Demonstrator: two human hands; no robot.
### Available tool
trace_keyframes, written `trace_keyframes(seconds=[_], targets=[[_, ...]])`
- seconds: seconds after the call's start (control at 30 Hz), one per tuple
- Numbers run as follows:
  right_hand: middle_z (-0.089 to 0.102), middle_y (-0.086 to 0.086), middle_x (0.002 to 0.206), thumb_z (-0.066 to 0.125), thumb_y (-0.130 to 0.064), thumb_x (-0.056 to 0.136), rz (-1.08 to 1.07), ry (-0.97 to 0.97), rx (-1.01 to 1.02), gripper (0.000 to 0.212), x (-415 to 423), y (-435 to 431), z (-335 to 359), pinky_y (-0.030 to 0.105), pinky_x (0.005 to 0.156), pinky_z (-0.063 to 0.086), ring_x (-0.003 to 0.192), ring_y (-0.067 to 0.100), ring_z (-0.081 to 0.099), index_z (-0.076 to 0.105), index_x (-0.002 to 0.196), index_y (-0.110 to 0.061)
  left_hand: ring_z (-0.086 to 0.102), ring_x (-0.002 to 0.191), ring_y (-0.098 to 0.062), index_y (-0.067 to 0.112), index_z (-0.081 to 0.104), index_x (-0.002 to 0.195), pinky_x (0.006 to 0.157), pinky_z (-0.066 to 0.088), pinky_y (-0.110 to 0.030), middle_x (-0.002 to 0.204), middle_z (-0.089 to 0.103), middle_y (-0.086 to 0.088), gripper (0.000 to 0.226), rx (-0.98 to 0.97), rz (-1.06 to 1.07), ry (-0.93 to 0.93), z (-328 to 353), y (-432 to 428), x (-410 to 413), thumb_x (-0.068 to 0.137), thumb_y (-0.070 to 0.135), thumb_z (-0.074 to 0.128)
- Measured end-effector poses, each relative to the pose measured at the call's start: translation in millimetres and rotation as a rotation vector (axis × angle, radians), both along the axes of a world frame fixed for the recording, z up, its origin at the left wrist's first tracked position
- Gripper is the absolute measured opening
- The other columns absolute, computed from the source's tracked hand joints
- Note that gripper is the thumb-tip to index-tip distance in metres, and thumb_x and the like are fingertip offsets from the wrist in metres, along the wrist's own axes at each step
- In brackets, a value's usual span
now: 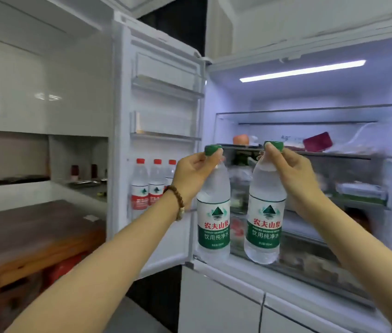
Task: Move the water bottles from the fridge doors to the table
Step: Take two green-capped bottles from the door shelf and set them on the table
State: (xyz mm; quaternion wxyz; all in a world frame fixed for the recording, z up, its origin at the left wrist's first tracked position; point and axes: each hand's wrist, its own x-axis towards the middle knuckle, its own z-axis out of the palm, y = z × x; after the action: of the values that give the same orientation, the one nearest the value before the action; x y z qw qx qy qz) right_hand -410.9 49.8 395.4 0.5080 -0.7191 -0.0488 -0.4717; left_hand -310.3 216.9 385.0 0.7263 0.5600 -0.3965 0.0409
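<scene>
- Left hand [193, 175]: grip closed round the neck of a green-capped bottle [214, 212], hanging upright at centre frame.
- Right hand [286, 171]: grip pinched at the cap of a second green-capped bottle [264, 217], just beside the first, clear of the fridge.
- Door shelf [139, 212], 9 o'clock: three red-capped bottles [139, 186] remain.
- Counter [22, 236], 8 o'clock: no bottles seen on it.
- Progress: two bottles lifted, none delivered; three left.

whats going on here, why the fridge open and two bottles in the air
A person is emptying water bottles from the open fridge. The left hand holds one green-capped bottle by its neck, and the right hand holds a second green-capped bottle the same way, both in front of the fridge. Three red-capped bottles stand in the left door shelf. The wooden table is at lower left.
</scene>
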Motion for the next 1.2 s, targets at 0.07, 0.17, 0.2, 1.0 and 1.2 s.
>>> trace_keyframes(seconds=[0.07, 0.17, 0.2, 1.0, 1.2], targets=[[0.071, -0.02, 0.071, 0.062, -0.048, 0.081, 0.091, 0.003, 0.012, 0.026, 41, 48, -2, 0.006, 0.062, 0.044, 0.068, -0.007, 0.062, 0.072, 0.085, -0.025, 0.064, 0.078, -0.001, 0.01, 0.069, 0.094, 0.074, 0.054, -0.018, 0.089, 0.07, 0.004, 0.029, 0.013, 0.118, -0.005, 0, 59, 24, 0.082, 0.035, 0.062], [0.074, -0.016, 0.074, 0.062, -0.057, 0.074, 0.203, 0.018, 0.012, 0.036, 101, 127, -8, 0.006, 0.063, 0.044, 0.072, -0.006, 0.066, 0.072, 0.08, -0.023, 0.062, 0.069, 0.012, 0.019, 0.068, 0.086, 0.058, 0.044, -0.003, 0.085, 0.069, 0.009, 0.019, 0.027, 0.281, -0.039, -3, 147, 61, 0.082, 0.036, 0.062], [0.073, -0.017, 0.073, 0.061, -0.056, 0.075, 0.238, 0.023, 0.02, 0.034, 121, 155, -11, 0.003, 0.06, 0.043, 0.069, -0.008, 0.065, 0.072, 0.076, -0.025, 0.062, 0.07, 0.011, 0.02, 0.068, 0.086, 0.059, 0.044, -0.003, 0.085, 0.069, 0.01, 0.017, 0.027, 0.328, -0.038, -5, 178, 74, 0.082, 0.036, 0.062], [0.072, -0.011, 0.088, 0.061, -0.036, 0.086, 0.822, 0.16, -0.193, 0.024, 564, 547, -85, 0.005, 0.067, 0.044, 0.079, -0.007, 0.065, 0.071, 0.099, -0.019, 0.054, 0.075, 0.025, 0.023, 0.07, 0.098, 0.07, 0.032, -0.012, 0.079, 0.068, 0.029, 0.043, 0.203, 0.881, 0.114, -81, 575, 432, 0.073, 0.056, 0.059], [0.072, -0.014, 0.089, 0.062, -0.036, 0.084, 0.883, 0.187, -0.233, 0.011, 705, 585, -100, 0.012, 0.075, 0.05, 0.087, 0.003, 0.067, 0.068, 0.093, -0.032, 0.057, 0.079, 0.017, 0.027, 0.068, 0.1, 0.065, 0.042, -0.006, 0.091, 0.066, 0.02, 0.052, 0.397, 0.967, 0.017, -85, 607, 552, 0.065, 0.062, 0.055]])
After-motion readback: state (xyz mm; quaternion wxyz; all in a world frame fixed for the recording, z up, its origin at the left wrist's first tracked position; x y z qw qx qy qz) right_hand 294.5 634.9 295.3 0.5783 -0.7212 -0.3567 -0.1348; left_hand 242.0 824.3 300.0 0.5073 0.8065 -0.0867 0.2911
